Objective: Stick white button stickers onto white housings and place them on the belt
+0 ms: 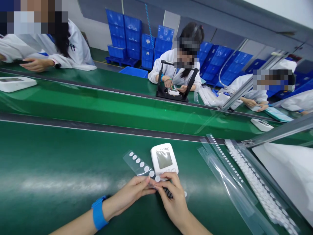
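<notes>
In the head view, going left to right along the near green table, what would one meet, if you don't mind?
Blue wristband → left hand → clear strip of white dots → white device with a screen → long clear strips → white sheet.

No readable text, seemingly, anywhere.

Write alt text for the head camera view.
Two bare hands, left hand and right hand, pinch a clear strip of white round stickers beside a white screened device on a green bench. Co-workers in white coats sit beyond.
</notes>
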